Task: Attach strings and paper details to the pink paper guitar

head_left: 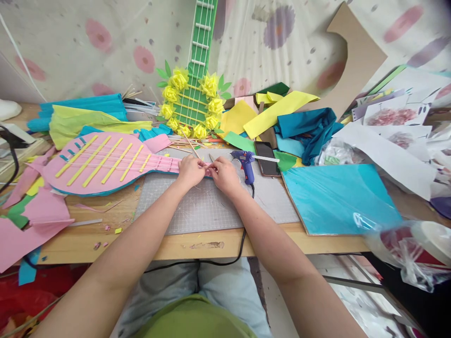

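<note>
A pink craft lute (95, 162) with blue edging, yellow strips and pale strings lies at the left, its neck pointing to my hands. My left hand (190, 170) is closed over the neck's end, fingertips pinched together. Close beside it, my right hand (226, 176) pinches at the same end, its fingertips nearly meeting those of the left. Any string between the fingertips is too small to make out. Just right of my right hand, a blue glue gun (246, 166) with a white glue stick lies on the grey cutting mat (214, 211).
Behind stands a green craft lute (199, 72) trimmed with yellow paper flowers. A phone (268, 159) and a blue sheet-covered board (341, 199) lie to the right. Pink paper scraps (38, 216) cover the left side. The glue gun's black cord (243, 241) hangs over the table's front edge.
</note>
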Action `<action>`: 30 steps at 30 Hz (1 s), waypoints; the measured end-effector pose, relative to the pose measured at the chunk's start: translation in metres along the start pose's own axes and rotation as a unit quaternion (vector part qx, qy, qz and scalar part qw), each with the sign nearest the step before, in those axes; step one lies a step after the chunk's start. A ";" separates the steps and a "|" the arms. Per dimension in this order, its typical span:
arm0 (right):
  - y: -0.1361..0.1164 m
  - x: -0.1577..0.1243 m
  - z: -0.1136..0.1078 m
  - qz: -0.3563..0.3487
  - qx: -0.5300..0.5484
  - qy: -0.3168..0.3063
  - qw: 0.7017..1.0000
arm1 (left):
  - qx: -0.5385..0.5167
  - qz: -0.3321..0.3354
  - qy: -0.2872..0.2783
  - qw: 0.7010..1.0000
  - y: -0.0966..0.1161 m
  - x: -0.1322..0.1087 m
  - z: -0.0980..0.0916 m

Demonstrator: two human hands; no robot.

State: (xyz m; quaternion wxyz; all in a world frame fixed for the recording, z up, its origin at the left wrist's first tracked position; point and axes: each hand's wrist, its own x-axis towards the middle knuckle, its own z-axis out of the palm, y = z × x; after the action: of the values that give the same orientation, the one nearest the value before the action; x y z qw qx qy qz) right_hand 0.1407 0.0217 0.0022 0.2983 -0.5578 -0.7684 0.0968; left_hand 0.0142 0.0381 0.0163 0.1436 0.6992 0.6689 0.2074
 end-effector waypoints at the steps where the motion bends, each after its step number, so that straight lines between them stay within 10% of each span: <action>1: 0.000 0.000 0.000 -0.001 -0.002 0.001 1.000 | -0.001 0.001 0.001 1.000 0.000 0.000 0.000; 30: 0.011 -0.002 -0.008 -0.005 0.030 0.043 0.999 | -0.002 0.006 -0.002 1.000 0.000 -0.001 0.000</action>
State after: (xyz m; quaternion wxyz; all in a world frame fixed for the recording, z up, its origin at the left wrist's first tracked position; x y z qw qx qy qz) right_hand 0.1545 0.0225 0.0028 0.3479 -0.5487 -0.7543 0.0942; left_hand 0.0143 0.0374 0.0168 0.1454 0.7031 0.6642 0.2080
